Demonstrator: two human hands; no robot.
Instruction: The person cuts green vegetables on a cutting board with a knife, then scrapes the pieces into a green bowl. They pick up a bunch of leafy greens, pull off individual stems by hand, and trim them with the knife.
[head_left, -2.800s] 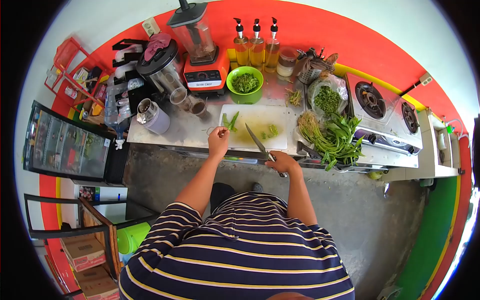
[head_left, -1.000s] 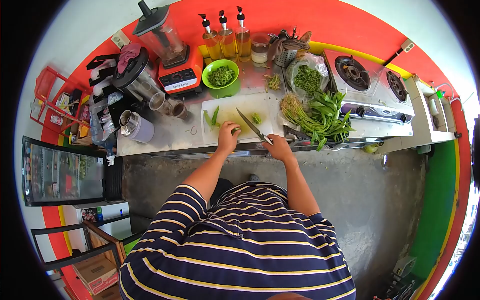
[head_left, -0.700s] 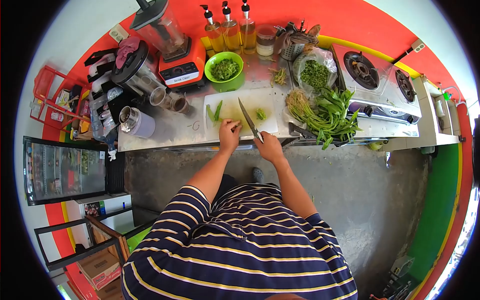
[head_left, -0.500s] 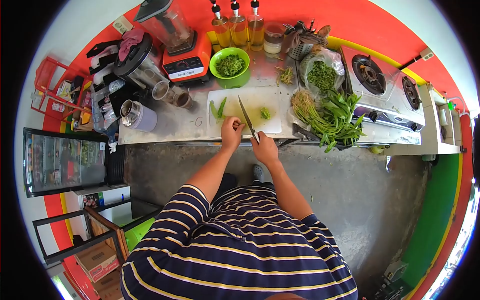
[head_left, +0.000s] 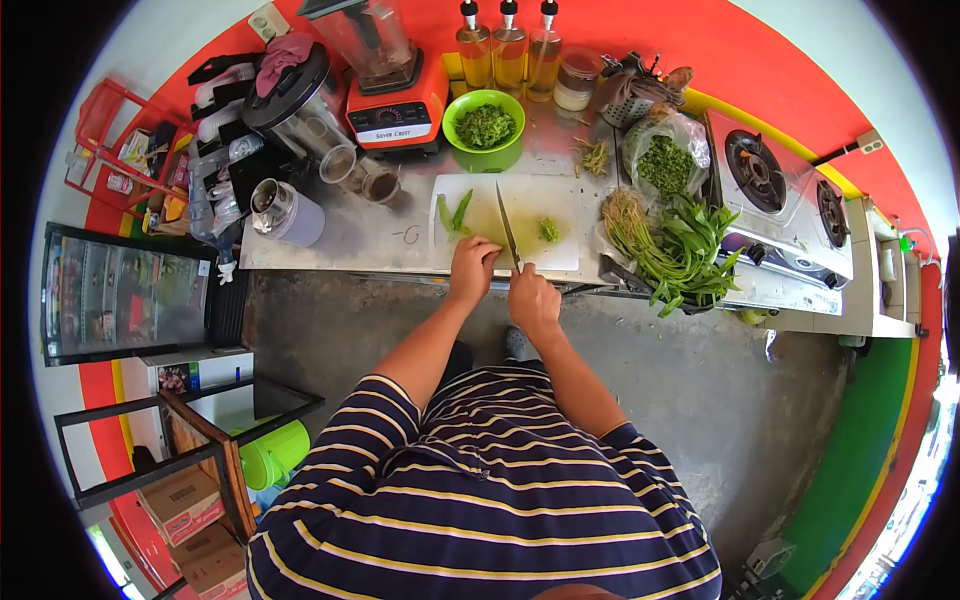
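Note:
My right hand (head_left: pixel 534 298) grips the handle of a kitchen knife (head_left: pixel 507 222), its blade pointing away from me over the white cutting board (head_left: pixel 482 190). Close by on the left, my left hand (head_left: pixel 474 268) is closed at the board's front edge, fingertips pinched together beside the blade. Whatever lies between those fingertips is too small to make out. Long green pieces that look like chillies (head_left: pixel 461 210) lie at the board's left side. A small chopped green heap (head_left: pixel 548 230) sits right of the knife.
Behind the board stands a lime-green bowl (head_left: pixel 510 138) of chopped greens, beside a red blender (head_left: pixel 398 105). Leafy greens with roots (head_left: pixel 680 250) overhang the counter's front edge at right, near a bag of chopped greens (head_left: pixel 665 165) and a gas stove (head_left: pixel 770 190). Cups (head_left: pixel 380 186) stand left.
The whole view has shifted, so the counter items appear farther right. The knife blade looks slightly more upright beside my left fingers. Both hands keep their grips.

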